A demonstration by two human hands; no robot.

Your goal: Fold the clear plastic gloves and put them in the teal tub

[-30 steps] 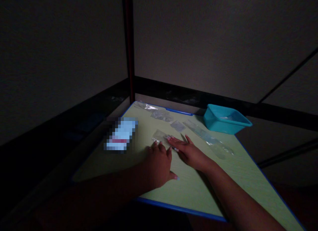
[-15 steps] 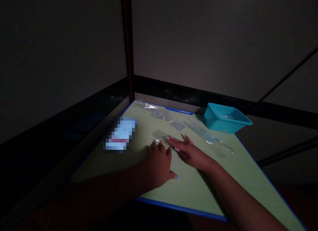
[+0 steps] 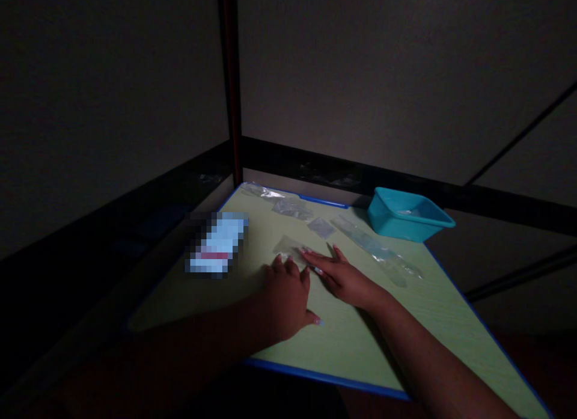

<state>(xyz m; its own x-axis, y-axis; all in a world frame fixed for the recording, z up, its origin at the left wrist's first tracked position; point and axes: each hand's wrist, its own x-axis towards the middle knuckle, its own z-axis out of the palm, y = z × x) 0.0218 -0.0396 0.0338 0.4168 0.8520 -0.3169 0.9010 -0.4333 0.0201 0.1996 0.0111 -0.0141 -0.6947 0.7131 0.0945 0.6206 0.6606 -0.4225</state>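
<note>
Dim room. Left hand (image 3: 286, 296) and right hand (image 3: 345, 278) lie flat, fingers spread, fingertips pressing a clear plastic bag (image 3: 288, 247) at twelve o'clock; nothing gripped.

— What lies on the counter (image 3: 360, 341)?

— Both hands rest near its middle, the left hand (image 3: 283, 299) just left of the right hand (image 3: 345, 279), fingertips on a small plastic bag (image 3: 286, 246).

— And behind them?

— More bags (image 3: 293, 207) toward the far edge, and a long strip of plastic (image 3: 376, 249) to the right. A tub (image 3: 408, 215) sits at the far right corner. A blurred packet (image 3: 216, 243) lies left.
</note>
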